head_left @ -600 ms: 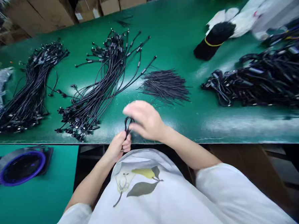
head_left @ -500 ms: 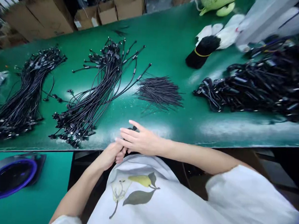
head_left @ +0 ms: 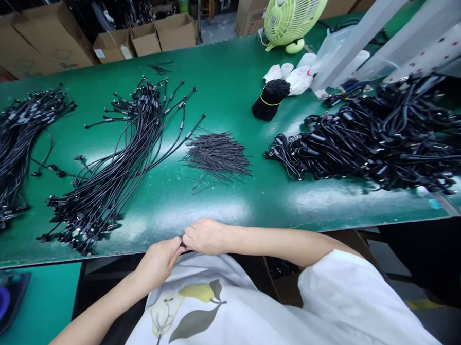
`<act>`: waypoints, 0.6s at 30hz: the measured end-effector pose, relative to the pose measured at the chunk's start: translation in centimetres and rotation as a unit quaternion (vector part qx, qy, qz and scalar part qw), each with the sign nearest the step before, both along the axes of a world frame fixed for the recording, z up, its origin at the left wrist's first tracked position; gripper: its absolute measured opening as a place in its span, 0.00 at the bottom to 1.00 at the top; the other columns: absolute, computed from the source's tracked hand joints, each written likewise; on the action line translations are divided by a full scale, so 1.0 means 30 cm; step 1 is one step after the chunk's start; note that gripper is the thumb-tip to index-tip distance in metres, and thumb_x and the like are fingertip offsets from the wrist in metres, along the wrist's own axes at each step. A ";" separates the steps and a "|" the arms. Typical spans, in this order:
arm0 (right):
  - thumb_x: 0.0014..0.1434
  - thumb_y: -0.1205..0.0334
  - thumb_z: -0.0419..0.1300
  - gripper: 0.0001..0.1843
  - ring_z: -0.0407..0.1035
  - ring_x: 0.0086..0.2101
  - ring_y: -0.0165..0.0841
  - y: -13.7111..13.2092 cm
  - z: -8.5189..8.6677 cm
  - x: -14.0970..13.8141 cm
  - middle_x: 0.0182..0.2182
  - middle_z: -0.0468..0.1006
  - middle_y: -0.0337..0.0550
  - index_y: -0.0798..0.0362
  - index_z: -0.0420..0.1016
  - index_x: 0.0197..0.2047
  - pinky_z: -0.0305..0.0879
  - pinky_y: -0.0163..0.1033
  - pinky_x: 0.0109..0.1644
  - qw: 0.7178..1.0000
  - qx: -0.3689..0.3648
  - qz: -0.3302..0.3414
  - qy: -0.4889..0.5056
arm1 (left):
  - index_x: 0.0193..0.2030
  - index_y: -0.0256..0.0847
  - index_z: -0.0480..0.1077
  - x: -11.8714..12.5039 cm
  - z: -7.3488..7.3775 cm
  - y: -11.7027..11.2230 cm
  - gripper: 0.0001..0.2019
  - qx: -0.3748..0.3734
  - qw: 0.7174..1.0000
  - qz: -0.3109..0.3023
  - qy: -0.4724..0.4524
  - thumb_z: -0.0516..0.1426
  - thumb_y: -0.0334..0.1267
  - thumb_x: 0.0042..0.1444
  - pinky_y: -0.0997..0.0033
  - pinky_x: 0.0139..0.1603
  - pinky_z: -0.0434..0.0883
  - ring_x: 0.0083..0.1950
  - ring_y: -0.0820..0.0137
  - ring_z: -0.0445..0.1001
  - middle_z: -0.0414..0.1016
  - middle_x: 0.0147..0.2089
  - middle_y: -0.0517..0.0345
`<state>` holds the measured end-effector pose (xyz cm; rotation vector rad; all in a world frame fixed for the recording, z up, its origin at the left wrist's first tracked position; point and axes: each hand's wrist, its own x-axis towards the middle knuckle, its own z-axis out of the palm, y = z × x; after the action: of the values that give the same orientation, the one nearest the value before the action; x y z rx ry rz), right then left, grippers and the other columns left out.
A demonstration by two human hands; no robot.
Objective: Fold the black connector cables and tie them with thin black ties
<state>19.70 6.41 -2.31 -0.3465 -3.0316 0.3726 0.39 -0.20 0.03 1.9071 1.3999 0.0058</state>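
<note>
My left hand [head_left: 159, 260] and my right hand [head_left: 204, 236] meet at the table's front edge, close to my shirt, both with fingers closed. Between their fingertips shows a small dark piece [head_left: 183, 245]; the fingers hide most of it, so I cannot make out its kind. Beyond the hands lies a loose pile of thin black twist ties [head_left: 219, 156]. To its left is a spread bundle of black cables [head_left: 129, 144] with connectors at both ends. A heap of black cables [head_left: 371, 141], some folded into bundles, lies to the right.
Another cable bundle [head_left: 19, 146] lies far left. Behind the ties stands a black bunch [head_left: 268, 103] held by a yellow band. A green fan [head_left: 294, 19], white posts [head_left: 361, 43] and cardboard boxes [head_left: 176, 33] are at the back. A purple-rimmed round object [head_left: 3, 310] sits lower left.
My right hand's fingers, spread over the left hand before, are now closed in a pinch beside it. The view has shifted, showing more of the right side and the fan.
</note>
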 end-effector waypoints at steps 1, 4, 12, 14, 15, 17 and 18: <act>0.71 0.53 0.42 0.22 0.68 0.32 0.33 0.021 0.004 0.024 0.33 0.75 0.45 0.56 0.72 0.39 0.60 0.37 0.33 1.000 -0.009 0.000 0.013 | 0.31 0.43 0.59 -0.003 -0.010 0.002 0.14 -0.016 0.999 0.020 -0.028 0.43 0.44 0.66 0.68 0.35 0.60 0.31 0.67 0.67 0.68 0.29 0.59; 0.69 0.51 0.47 0.19 0.69 0.38 0.33 0.156 0.012 0.167 0.41 0.76 0.45 0.53 0.73 0.46 0.63 0.37 0.40 0.985 -0.041 -0.131 0.101 | 0.33 0.42 0.62 -0.022 -0.041 0.009 0.15 -0.083 0.973 0.154 -0.149 0.45 0.49 0.64 0.72 0.29 0.58 0.26 0.72 0.61 0.61 0.25 0.64; 0.64 0.67 0.50 0.13 0.64 0.41 0.40 0.490 -0.092 0.512 0.44 0.74 0.54 0.57 0.76 0.39 0.58 0.44 0.46 0.827 0.075 -0.550 0.084 | 0.36 0.38 0.65 0.022 -0.072 0.016 0.17 -0.157 0.870 0.282 -0.372 0.52 0.52 0.62 0.76 0.24 0.55 0.22 0.78 0.54 0.55 0.22 0.69; 0.63 0.67 0.49 0.12 0.64 0.38 0.39 0.477 -0.092 0.505 0.42 0.74 0.55 0.59 0.74 0.38 0.57 0.43 0.44 0.827 0.089 -0.549 0.079 | 0.37 0.37 0.66 0.042 -0.066 0.015 0.17 -0.147 0.872 0.275 -0.378 0.52 0.51 0.63 0.76 0.26 0.57 0.22 0.78 0.55 0.56 0.22 0.68; 0.63 0.67 0.48 0.13 0.64 0.37 0.39 0.462 -0.083 0.499 0.42 0.74 0.56 0.59 0.74 0.39 0.56 0.43 0.43 0.822 0.099 -0.555 0.079 | 0.37 0.37 0.66 0.049 -0.062 0.014 0.17 -0.141 0.867 0.283 -0.386 0.52 0.51 0.63 0.76 0.25 0.57 0.22 0.78 0.55 0.57 0.22 0.68; 0.64 0.66 0.45 0.14 0.64 0.37 0.39 0.419 -0.049 0.484 0.41 0.73 0.58 0.60 0.72 0.40 0.55 0.43 0.42 0.800 0.124 -0.580 0.086 | 0.36 0.37 0.66 0.058 -0.050 0.016 0.17 -0.135 0.844 0.314 -0.414 0.54 0.52 0.62 0.77 0.24 0.55 0.21 0.79 0.54 0.56 0.21 0.69; 0.65 0.66 0.44 0.15 0.64 0.36 0.39 0.392 -0.030 0.472 0.40 0.73 0.58 0.60 0.71 0.41 0.55 0.42 0.41 0.785 0.133 -0.596 0.101 | 0.36 0.37 0.66 0.063 -0.042 0.018 0.18 -0.137 0.828 0.332 -0.430 0.55 0.53 0.60 0.78 0.23 0.54 0.21 0.80 0.53 0.55 0.21 0.70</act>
<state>33.86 18.18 -3.20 -1.8302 -1.9980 -0.1242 2.26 0.33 -1.25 0.8708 1.2241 0.8481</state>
